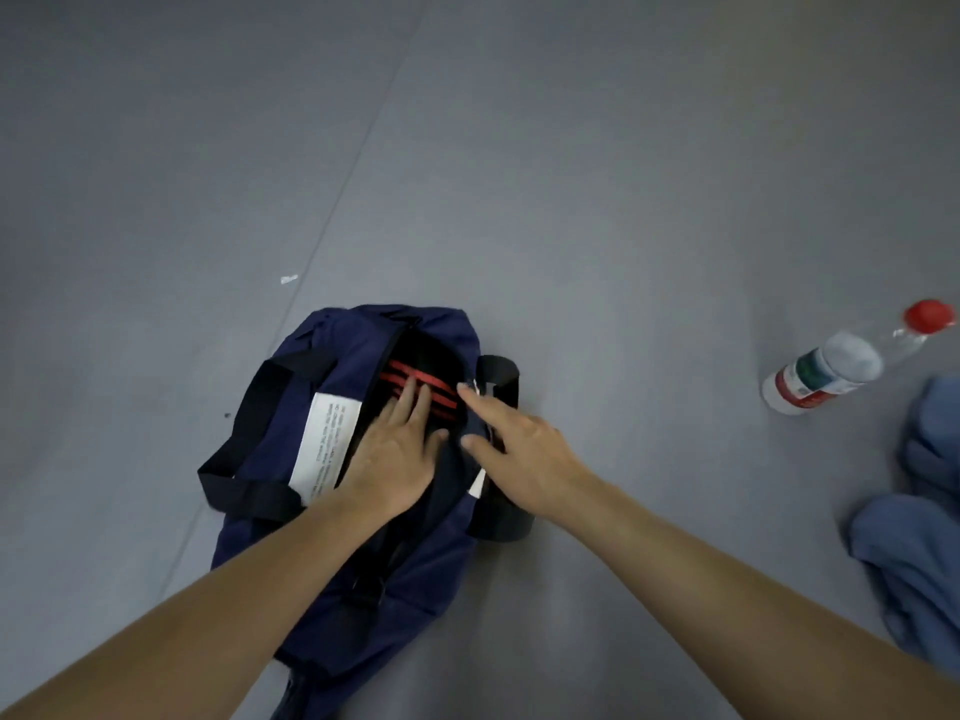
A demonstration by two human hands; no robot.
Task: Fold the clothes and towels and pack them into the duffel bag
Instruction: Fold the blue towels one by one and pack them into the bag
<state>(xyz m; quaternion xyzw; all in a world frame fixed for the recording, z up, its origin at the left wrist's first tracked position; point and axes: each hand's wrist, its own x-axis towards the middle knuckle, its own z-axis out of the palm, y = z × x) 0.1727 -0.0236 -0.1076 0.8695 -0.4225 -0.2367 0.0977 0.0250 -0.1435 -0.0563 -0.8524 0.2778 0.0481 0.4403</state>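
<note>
the navy duffel bag point(363, 366) lies unzipped on the grey floor point(571, 200). the left hand point(397, 454) presses flat, fingers straight, on the black red-striped garment point(415, 366) inside it, while the right hand point(524, 449) rests released on the bag's right rim, index and thumb spread. well to the right a plastic bottle point(831, 371) lies on its side with a crumpled blue cloth point(919, 563) just nearer the person, and wide floor stretches beyond and left of the bag, crossed by one seam.
</note>
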